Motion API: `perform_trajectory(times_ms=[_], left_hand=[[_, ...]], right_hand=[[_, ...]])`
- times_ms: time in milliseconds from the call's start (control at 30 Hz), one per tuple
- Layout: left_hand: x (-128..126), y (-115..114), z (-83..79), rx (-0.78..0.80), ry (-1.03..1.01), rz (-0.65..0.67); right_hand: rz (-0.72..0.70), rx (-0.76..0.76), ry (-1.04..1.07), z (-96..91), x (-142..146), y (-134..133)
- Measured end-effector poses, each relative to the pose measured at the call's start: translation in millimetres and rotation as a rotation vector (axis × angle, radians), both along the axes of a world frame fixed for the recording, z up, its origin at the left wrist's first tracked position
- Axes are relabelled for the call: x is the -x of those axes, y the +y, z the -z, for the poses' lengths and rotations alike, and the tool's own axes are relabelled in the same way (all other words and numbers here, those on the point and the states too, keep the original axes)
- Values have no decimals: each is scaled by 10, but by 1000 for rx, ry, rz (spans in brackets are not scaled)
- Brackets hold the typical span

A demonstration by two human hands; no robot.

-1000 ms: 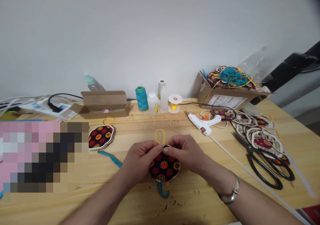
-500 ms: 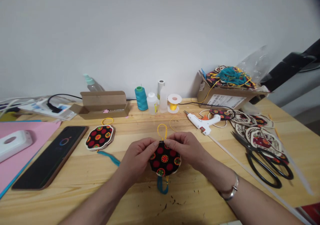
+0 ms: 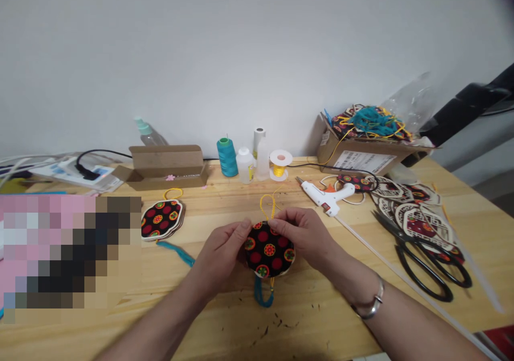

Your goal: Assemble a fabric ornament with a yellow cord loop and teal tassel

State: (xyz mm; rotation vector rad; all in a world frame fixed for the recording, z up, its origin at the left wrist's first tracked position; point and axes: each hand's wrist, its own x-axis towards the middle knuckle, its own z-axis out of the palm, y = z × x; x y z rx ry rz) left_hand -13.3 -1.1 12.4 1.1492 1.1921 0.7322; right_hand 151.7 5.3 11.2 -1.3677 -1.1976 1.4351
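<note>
Both hands hold a round fabric ornament (image 3: 270, 249), black with red and orange dots, just above the wooden table (image 3: 305, 318). My left hand (image 3: 225, 248) pinches its upper left edge. My right hand (image 3: 299, 235) pinches the top, at the base of a yellow cord loop (image 3: 267, 204). A teal tassel (image 3: 263, 295) hangs from the ornament's bottom onto the table. A bracelet sits on my right wrist.
A stack of similar ornaments (image 3: 161, 219) lies to the left, with a teal strip (image 3: 176, 251) nearby. A glue gun (image 3: 327, 196), black scissors (image 3: 425, 264), more cut pieces (image 3: 413, 213), thread spools (image 3: 227, 157), bottles and two cardboard boxes (image 3: 363, 155) stand behind and right.
The ornament has tilted up to face the camera more and shifted slightly right. The yellow loop has moved right with it; both hands keep their pinch.
</note>
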Motion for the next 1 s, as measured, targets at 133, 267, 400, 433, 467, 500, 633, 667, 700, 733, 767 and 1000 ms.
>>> perform_trajectory(times_ms=[133,267,400,433,467,500,633,667,700,733,767,1000], left_hand=[[3,8,3,31,-20,10],[4,18,-16,-19,14,7],[26,39,-30,-43,-2,-78],[33,45,-31,-40,-10,-100],[39,48,-31,-37,-18,-115],[44,50,-29,-33,-24,-123],[51,45,-11,2,-87,-124],[51,43,-8,19,-117,-128],[50,43,-8,34,-145,-130],[48,45,-10,43,-163,-125],[45,47,-14,43,-165,-115],[38,53,-32,-23,-81,-118]], right_hand=[[43,-4,10,-6,-28,27],[35,1,22,2,-42,39],[-35,32,103,15,-48,45],[-46,38,103,22,-49,48],[-47,42,91,29,-50,51],[-44,42,73,38,-51,55],[13,8,-19,63,-59,69],[24,2,-34,65,-63,72],[33,-3,-45,65,-68,75],[38,-7,-51,63,-73,77],[38,-10,-51,61,-76,78],[39,50,119,45,-56,69]])
